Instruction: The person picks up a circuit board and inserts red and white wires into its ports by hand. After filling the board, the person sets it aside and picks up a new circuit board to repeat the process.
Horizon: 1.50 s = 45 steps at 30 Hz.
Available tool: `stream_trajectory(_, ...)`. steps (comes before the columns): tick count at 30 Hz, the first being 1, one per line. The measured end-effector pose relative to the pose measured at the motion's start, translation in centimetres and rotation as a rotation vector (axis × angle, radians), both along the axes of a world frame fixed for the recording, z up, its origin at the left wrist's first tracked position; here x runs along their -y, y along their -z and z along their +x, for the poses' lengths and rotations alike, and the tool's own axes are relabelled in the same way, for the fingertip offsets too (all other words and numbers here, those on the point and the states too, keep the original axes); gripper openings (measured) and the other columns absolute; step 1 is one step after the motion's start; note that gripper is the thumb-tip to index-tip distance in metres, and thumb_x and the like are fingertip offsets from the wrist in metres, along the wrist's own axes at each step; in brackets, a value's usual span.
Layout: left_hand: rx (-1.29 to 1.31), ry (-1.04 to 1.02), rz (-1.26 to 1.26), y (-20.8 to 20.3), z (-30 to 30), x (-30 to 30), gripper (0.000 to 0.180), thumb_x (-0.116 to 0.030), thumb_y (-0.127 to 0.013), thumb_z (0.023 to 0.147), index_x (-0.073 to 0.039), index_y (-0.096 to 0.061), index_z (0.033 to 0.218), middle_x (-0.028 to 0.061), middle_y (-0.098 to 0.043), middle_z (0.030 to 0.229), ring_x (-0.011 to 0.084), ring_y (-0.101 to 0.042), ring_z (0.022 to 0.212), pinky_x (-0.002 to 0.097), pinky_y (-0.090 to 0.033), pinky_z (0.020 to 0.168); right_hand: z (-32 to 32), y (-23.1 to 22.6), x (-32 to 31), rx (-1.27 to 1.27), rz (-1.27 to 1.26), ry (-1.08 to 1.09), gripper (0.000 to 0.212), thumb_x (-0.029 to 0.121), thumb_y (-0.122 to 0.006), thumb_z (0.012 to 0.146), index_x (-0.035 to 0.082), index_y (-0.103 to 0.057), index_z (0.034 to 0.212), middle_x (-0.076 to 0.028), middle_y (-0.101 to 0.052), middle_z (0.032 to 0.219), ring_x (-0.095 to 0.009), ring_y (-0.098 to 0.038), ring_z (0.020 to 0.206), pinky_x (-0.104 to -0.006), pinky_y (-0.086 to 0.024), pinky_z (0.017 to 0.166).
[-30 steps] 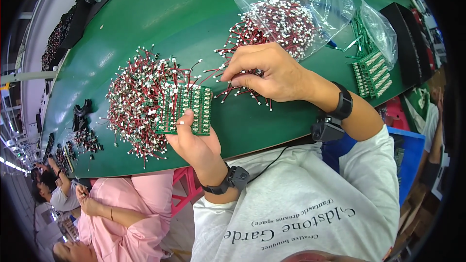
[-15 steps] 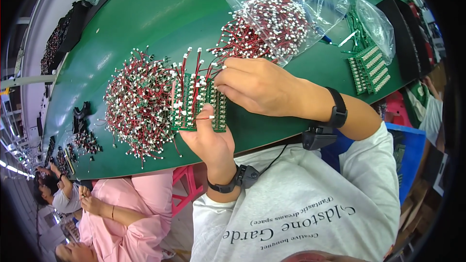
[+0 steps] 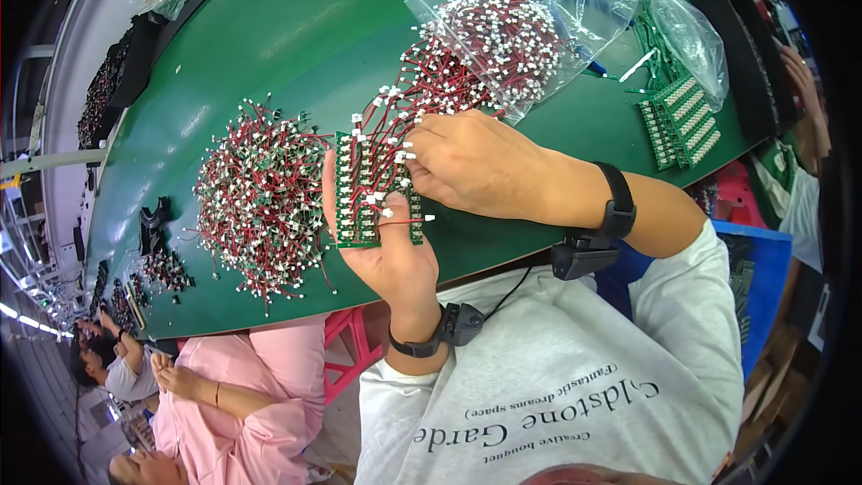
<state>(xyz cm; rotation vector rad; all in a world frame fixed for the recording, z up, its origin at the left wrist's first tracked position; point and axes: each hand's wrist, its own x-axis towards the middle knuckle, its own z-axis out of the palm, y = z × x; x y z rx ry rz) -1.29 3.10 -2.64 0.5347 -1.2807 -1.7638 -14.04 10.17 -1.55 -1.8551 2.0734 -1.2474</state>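
Observation:
My left hand grips a green circuit board panel from its near edge, thumb across the front. Rows of small parts cover the panel, and red wires with white connectors lie over it and rise past its far edge. At the panel's right side my right hand is closed, its fingertips pinched by a red wire with a white connector. What exactly sits between those fingertips is partly hidden. Left of the panel, close to it, spreads a heap of wired small boards.
A clear plastic bag partly covers a pile of red wires with white connectors beyond my hands. Stacked green panels lie at the right, beside a black box. Another person in pink sits to my left.
The panel and my left hand have shifted slightly right. Wires that stood up from the panel now lean over it toward the right, and my right fingertips stay at its right side.

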Motion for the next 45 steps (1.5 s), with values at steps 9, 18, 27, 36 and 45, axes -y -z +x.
stream_trajectory(9,0.088,0.077,-0.183,0.4,-0.1,-0.2,0.059,0.006,-0.054,0.09,0.004,-0.03,0.144,0.0142,-0.05,0.133,0.0173,-0.055,0.113,0.0282,-0.045,0.095,0.1,-0.2,-0.3,-0.243,0.14,-0.034,0.015,0.01,-0.066,0.074,-0.001,-0.058,0.081,-0.013,-0.061,0.082,-0.032,-0.063,0.083,-0.0407,-0.054,0.068)
stream_trajectory(18,0.042,0.057,-0.083,0.3,-0.1,-0.2,0.062,0.013,-0.048,0.083,0.004,-0.033,0.143,0.0145,-0.054,0.128,0.0183,-0.057,0.11,0.0301,-0.044,0.097,0.1,-0.4,-0.3,-0.229,0.251,-0.043,0.016,0.01,-0.066,0.072,0.0,-0.059,0.083,-0.013,-0.061,0.083,-0.031,-0.062,0.081,-0.0406,-0.054,0.067)
stream_trajectory(27,0.03,0.027,-0.052,-0.2,0.0,0.1,0.062,0.01,-0.052,0.084,0.004,-0.033,0.143,0.0146,-0.055,0.126,0.0186,-0.057,0.11,0.0314,-0.044,0.097,0.7,0.1,0.2,-0.129,0.1,0.08,0.019,0.01,-0.066,0.076,-0.001,-0.059,0.089,-0.013,-0.059,0.081,-0.03,-0.061,0.08,-0.0411,-0.053,0.064)
stream_trajectory(36,0.116,0.089,-0.223,0.4,-0.2,-0.3,0.057,0.003,-0.054,0.092,0.004,-0.03,0.144,0.0139,-0.051,0.132,0.0175,-0.054,0.115,0.0301,-0.042,0.099,0.4,-1.0,-0.1,-0.174,0.127,0.032,0.012,0.011,-0.066,0.072,-0.001,-0.065,0.07,-0.018,-0.064,0.077,-0.033,-0.067,0.07,-0.0419,-0.056,0.058)
stream_trajectory(45,0.083,0.105,-0.136,0.6,-0.1,0.0,0.058,0.006,-0.053,0.09,0.004,-0.032,0.143,0.0135,-0.052,0.131,0.0166,-0.055,0.112,0.0287,-0.044,0.096,0.0,-0.9,-0.1,-0.149,0.235,-0.033,0.01,0.008,-0.065,0.072,0.001,-0.059,0.076,-0.013,-0.061,0.077,-0.032,-0.063,0.071,-0.0423,-0.052,0.06)
